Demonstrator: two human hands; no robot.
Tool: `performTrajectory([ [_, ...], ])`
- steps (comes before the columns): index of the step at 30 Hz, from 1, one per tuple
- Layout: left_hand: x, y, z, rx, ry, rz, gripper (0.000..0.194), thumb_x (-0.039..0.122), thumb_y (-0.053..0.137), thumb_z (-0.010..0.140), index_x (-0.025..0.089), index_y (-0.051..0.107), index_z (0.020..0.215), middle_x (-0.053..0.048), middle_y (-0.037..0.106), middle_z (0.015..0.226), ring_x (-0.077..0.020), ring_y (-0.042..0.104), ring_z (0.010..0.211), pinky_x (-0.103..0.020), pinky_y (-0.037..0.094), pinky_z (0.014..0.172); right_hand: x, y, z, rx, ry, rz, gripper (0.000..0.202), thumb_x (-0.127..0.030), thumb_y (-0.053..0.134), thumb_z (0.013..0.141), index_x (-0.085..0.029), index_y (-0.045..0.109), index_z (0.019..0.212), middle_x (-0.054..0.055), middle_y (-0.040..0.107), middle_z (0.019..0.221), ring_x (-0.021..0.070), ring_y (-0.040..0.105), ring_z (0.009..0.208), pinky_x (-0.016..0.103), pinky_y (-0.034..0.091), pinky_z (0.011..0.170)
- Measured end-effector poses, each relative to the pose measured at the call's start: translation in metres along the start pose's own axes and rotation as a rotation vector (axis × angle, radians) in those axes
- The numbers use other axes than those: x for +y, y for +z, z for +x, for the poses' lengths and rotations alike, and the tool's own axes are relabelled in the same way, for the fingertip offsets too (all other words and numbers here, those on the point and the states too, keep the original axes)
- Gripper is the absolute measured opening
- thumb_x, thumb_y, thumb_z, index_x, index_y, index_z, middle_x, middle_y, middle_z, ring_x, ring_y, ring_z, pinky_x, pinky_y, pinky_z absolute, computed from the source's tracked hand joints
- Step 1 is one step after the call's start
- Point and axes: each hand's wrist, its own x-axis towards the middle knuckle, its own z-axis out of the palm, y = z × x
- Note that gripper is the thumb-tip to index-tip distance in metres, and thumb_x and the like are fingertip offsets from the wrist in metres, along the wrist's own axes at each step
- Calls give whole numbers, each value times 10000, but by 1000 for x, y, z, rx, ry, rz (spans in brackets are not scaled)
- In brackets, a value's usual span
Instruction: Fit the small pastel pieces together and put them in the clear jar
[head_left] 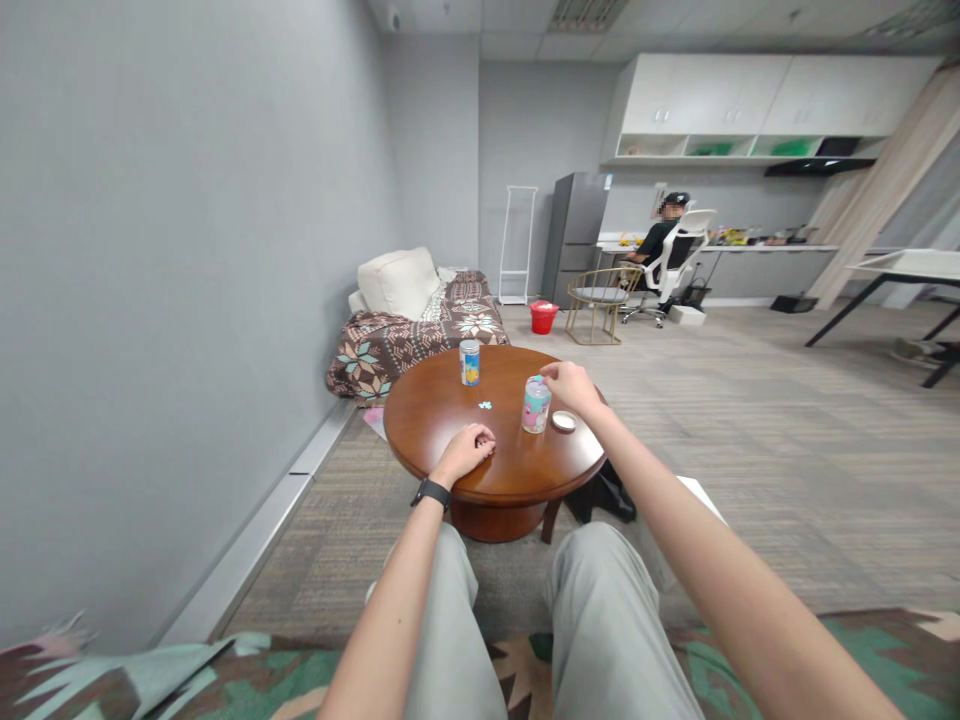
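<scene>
On the round brown table (pixel 427 400) stands a pink and light-blue can (pixel 535 410) without its lid. My right hand (pixel 570 386) is at the can's rim, its fingers pinched together on something small and light blue. A round lid (pixel 564 421) lies just right of the can. My left hand (pixel 465 452) rests at the near left part of the tabletop, fingers curled; what they hold, if anything, is hidden. Small light-blue pieces (pixel 485 405) lie near the middle of the table. Behind them stands a blue can (pixel 469 363) with a silvery lid, upright.
My knees are close to the table's near edge. A sofa with a patterned cover (pixel 420 340) stands behind the table at the left. Farther back are a red bucket (pixel 544 318), a gold-framed chair (pixel 595 300) and a seated person (pixel 660 238).
</scene>
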Motion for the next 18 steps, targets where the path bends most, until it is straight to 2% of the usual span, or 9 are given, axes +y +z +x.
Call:
performTrajectory([
  [3,-2,1,0,23,12,16,97,172,571,792,179,648,851,-33,650,856,-169,596,846,-288,471,813,4,3,2,19,12,30,285,-135,536,810,-148,713,1033,116,736,1004,227,678,952,316,483,874],
  [7,0,-1,-1,108,-57,98,196,79,587,713,190,657,858,-43,659,951,-187,578,916,-310,459,864,-4,5,-13,261,-56,171,283,-114,452,834,-140,663,1020,107,703,991,199,645,916,319,471,862],
  [9,2,-2,-1,111,-95,144,211,67,587,700,198,667,846,-41,672,939,-201,572,923,-327,451,871,-11,14,-29,330,-128,228,251,-118,432,842,-140,637,984,98,675,976,195,622,896,325,466,849],
  [11,3,-2,-1,93,-106,170,206,66,574,710,202,675,827,-40,681,916,-208,572,918,-330,446,864,-19,29,-48,226,-230,254,227,-111,438,837,-155,628,952,79,657,946,187,607,877,316,463,828],
  [13,2,-1,0,99,-113,184,201,63,558,721,201,679,804,-44,683,888,-207,575,901,-322,445,853,-26,50,-67,-52,-344,208,207,-102,459,839,-173,645,893,63,658,913,177,605,857,300,455,829],
  [15,0,0,1,130,-121,187,187,63,556,721,192,677,781,-49,675,865,-201,576,875,-312,448,834,-32,72,-83,-260,-336,134,151,-131,531,834,-170,664,892,61,647,882,168,606,806,278,457,801],
  [16,-1,0,1,148,-124,185,172,67,559,720,186,673,769,-51,668,854,-196,576,858,-306,450,822,-34,82,-89,-304,-340,107,134,-161,574,829,-164,667,926,68,640,899,173,608,818,276,458,806],
  [18,-2,0,2,172,-126,177,142,78,564,721,176,664,746,-49,651,830,-184,573,825,-296,453,797,-36,97,-96,-288,-326,81,178,-215,621,828,-153,660,990,81,624,938,189,607,864,284,460,825],
])
